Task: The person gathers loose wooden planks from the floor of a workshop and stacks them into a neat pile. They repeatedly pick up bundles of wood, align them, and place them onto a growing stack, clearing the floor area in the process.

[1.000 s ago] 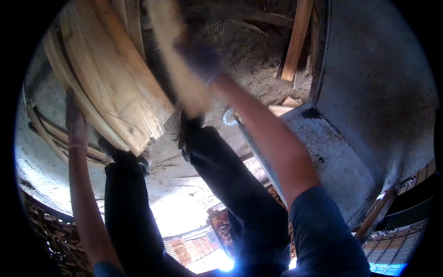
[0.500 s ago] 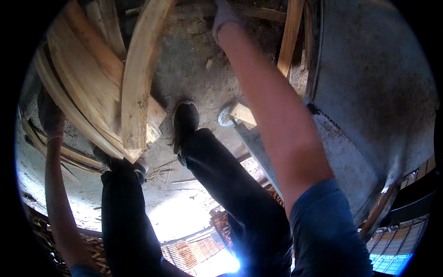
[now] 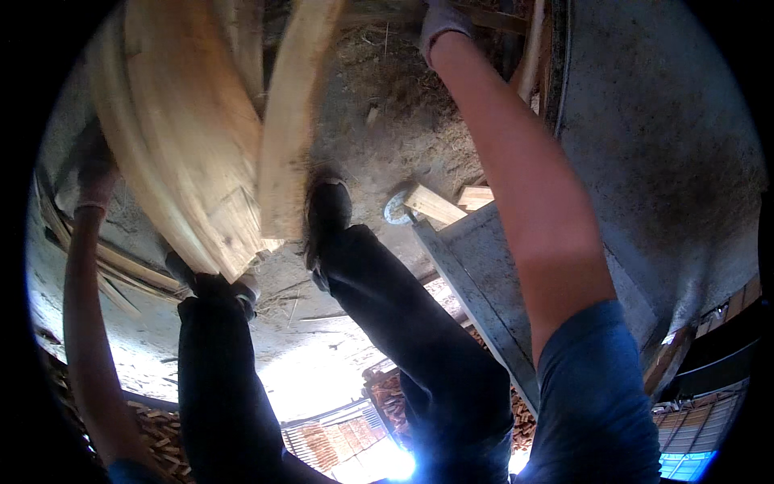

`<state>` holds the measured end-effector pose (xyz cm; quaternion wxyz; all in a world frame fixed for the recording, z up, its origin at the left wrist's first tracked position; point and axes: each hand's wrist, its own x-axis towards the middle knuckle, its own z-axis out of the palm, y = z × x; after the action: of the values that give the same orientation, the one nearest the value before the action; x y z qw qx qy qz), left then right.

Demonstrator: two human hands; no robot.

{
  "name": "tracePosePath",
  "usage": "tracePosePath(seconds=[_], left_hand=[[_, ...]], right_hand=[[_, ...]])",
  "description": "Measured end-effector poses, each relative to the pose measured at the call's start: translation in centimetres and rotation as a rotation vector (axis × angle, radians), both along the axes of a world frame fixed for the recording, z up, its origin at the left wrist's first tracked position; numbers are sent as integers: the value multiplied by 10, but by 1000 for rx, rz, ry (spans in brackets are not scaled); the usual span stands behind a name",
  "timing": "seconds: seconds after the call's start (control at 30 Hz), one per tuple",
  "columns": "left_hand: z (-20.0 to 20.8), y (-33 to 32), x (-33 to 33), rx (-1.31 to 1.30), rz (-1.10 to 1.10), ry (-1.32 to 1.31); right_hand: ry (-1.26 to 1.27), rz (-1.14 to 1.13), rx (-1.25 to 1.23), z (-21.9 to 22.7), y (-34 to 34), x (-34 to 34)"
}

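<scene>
At the top edge of the frame my right hand point(image 3: 439, 20) is cut off, its fingers out of sight. My left hand point(image 3: 95, 173), far left, is shadowed and blurred behind the stacked boards point(image 3: 189, 153); its grip is unreadable. The loose plank point(image 3: 290, 121) is smeared with motion, its upper end cropped. My left shoe point(image 3: 211, 284) hides beneath the boards.

Stacked wooden slats point(image 3: 185, 161) block the left; bare ground point(image 3: 387, 121) lies open between them and the grey slab point(image 3: 645, 145).

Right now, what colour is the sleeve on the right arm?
Blue: the short sleeve on the right upper arm, seen in the head view.
</scene>
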<state>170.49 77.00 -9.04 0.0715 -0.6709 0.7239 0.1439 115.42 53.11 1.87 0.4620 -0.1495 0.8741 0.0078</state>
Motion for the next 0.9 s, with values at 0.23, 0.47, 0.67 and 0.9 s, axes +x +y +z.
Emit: tracePosePath(seconds=[0.23, 0.47, 0.67, 0.9], left_hand=[[16, -1, -59, 230, 126, 182], [62, 94, -127, 236, 808, 750], [85, 118, -150, 389, 1044, 973], [80, 95, -156, 430, 1369, 1178]], right_hand=[[61, 551, -118, -5, 35, -59], [-40, 756, -243, -14, 166, -82], [951, 742, -559, -56, 173, -132], [320, 334, -244, -58, 128, -184]])
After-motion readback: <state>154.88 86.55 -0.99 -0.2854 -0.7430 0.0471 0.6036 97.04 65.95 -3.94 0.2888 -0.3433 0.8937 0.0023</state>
